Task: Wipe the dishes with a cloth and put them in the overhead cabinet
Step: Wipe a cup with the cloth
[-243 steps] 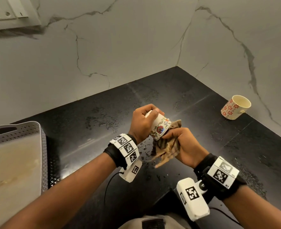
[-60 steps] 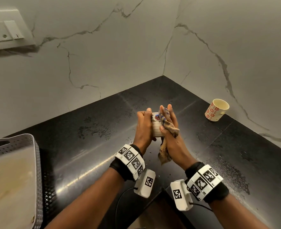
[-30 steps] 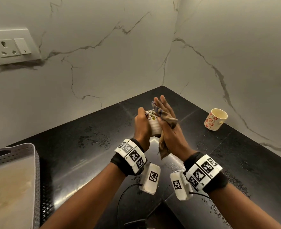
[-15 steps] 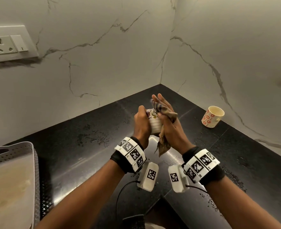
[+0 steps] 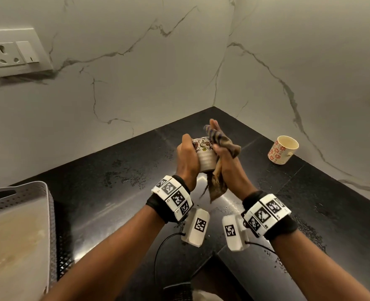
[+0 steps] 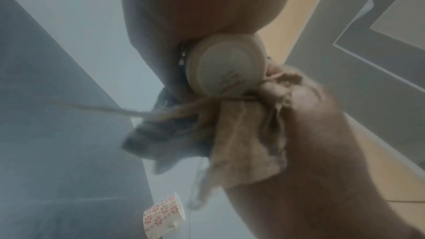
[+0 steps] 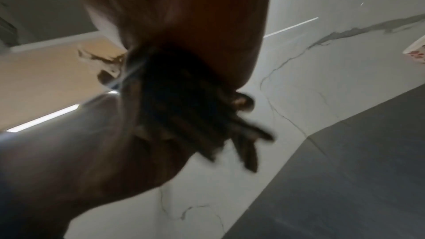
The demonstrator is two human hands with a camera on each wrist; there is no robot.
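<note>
Floral ribbed cup (image 5: pixel 204 156) (glossy ceramic) sits gripped in left hand (image 5: pixel 187 158); right hand's (image 5: pixel 227 164) straight fingers (image 5: pixel 215 129) press frayed cloth (image 5: pixel 220 146) against it.

Black wristbands (image 5: pixel 158 205), white tag-marked blocks (image 5: pixel 173 195), cabled cameras (image 5: pixel 196 227).

Two walls of pale marble (image 5: pixel 162 83) with thin grey veins meet in a corner behind a glossy black table (image 5: pixel 106 192), whose surface carries scattered water drops and a soft streak of reflected light. A white socket plate with a switch (image 5: pixel 14 53) sits high on the left wall. A perforated grey tray (image 5: pixel 27 190) stands at the table's left edge.
</note>
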